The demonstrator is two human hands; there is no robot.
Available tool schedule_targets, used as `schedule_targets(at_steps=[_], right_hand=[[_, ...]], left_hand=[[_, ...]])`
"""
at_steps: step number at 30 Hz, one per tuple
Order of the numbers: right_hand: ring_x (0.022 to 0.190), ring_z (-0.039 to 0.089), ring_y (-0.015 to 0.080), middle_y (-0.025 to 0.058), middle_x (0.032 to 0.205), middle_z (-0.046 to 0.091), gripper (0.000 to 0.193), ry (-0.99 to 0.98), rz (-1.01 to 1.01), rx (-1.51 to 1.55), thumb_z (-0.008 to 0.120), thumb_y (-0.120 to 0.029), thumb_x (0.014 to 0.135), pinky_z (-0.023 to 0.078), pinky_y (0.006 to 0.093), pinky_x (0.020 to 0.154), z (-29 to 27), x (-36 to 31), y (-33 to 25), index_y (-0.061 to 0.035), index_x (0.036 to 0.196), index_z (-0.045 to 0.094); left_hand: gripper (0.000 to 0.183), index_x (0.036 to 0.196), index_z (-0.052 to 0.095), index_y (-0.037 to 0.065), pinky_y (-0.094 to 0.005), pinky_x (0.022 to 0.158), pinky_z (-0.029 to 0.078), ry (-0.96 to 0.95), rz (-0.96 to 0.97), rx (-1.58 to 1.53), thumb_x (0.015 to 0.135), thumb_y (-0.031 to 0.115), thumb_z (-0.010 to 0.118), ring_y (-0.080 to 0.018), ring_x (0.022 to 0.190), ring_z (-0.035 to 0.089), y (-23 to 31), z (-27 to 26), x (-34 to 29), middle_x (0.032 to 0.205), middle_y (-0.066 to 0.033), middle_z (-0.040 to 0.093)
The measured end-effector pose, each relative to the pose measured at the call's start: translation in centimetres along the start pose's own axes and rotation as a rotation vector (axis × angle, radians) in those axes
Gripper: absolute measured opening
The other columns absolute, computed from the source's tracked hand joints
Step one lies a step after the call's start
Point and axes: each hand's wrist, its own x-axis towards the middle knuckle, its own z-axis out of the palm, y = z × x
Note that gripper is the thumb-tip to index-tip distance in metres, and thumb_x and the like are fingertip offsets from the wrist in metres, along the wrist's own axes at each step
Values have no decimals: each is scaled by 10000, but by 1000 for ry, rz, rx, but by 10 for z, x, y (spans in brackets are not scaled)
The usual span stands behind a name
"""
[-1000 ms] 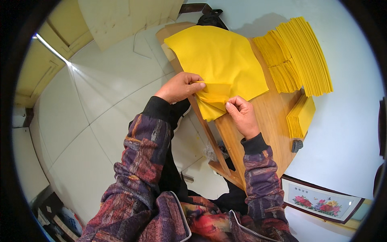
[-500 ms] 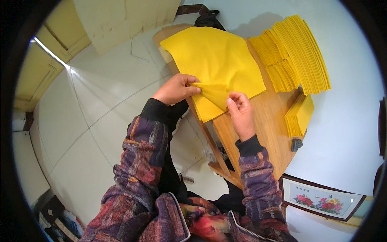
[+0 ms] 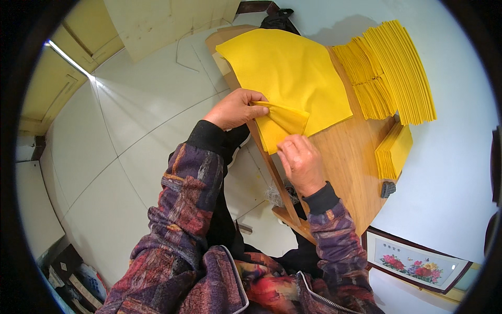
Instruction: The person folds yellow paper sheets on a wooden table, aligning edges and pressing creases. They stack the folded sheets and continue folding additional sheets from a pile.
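"Yellow sheet lies on the far left of your wooden table. What's changed?"

"Your right hand. It's gone from the right side of the folded flap to the sheet's near edge. Fingers curled; can't tell if you're pinching anything."

"Left?"

"Your left hand still pinches the flap at its left end, thumb on top."

"Meaning?"

"My read: your left alone keeps that fold in place now. Flap's right tip looks unheld."

"Around you?"

"Tall yellow stack far right, smaller yellow bundle nearer you, dark block just beside the bundle's near end."
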Motion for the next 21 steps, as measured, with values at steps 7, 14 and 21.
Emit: schedule_targets(at_steps=[7,14,21], right_hand=[[845,600,292,109,896,603,173,36,20,42,679,18,734,507,359,738,-2,3,3,-17,892,617],[780,589,308,125,841,588,92,-1,99,317,634,-1,783,490,362,686,-5,6,20,-10,863,590],[699,575,224,112,761,577,82,-86,338,709,643,-14,794,455,298,630,-5,10,29,16,820,572]], left_hand=[[147,971,657,15,-197,563,374,-22,22,27,897,132,608,-37,623,450,1,0,-1,743,59,569],[176,957,662,-22,-243,699,457,-5,-8,37,859,115,612,-89,734,546,-1,-1,2,793,-15,644],[170,1017,632,-32,-237,782,464,-61,52,56,917,95,579,-84,828,571,-9,-4,4,909,-1,648]])
